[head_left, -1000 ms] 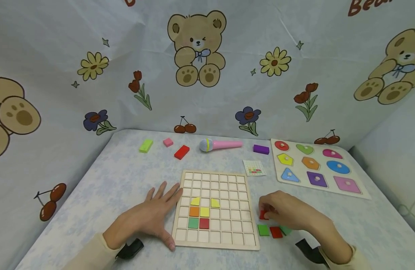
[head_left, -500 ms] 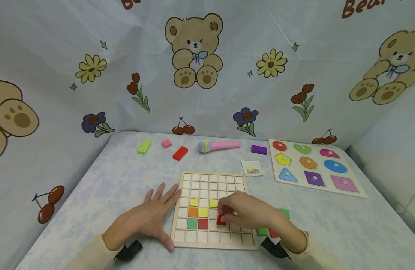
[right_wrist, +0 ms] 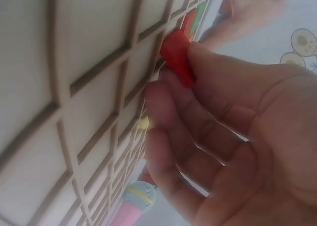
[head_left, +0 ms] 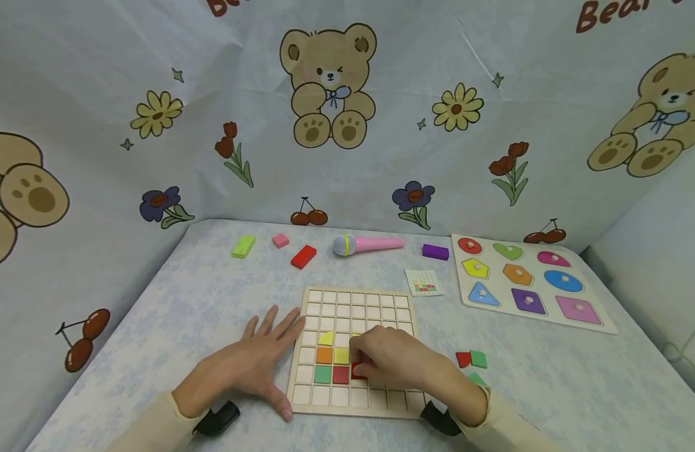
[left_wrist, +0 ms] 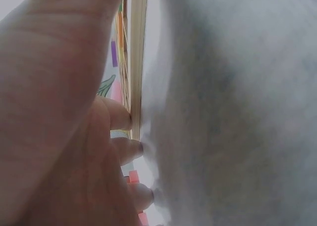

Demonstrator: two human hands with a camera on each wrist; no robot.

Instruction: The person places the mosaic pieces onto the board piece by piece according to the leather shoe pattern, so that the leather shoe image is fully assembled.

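Note:
A wooden grid board (head_left: 358, 310) lies on the table. Orange (head_left: 324, 355), yellow (head_left: 341, 356), green (head_left: 323, 375) and dark red (head_left: 340, 375) square tiles sit in its cells, with a cut-cornered yellow tile (head_left: 326, 339) above. My right hand (head_left: 400, 358) pinches a red tile (right_wrist: 177, 55) between thumb and fingers; in the right wrist view it is tilted against the grid, just right of the dark red tile. Fingers spread, my left hand (head_left: 257, 364) rests beside the board, touching its left edge. My right hand mostly hides another yellow piece.
Loose red (head_left: 463, 359) and green (head_left: 478, 359) tiles lie right of the board, some hidden by my right arm. Behind are a small pattern card (head_left: 423, 283), a pink toy microphone (head_left: 370, 243), a purple block (head_left: 435, 252), a red block (head_left: 304, 257) and a shape puzzle (head_left: 536, 282).
My right hand has taken a red tile from the loose pile, carried it left over the board and lowered it beside the dark red tile. My left hand has stayed in place.

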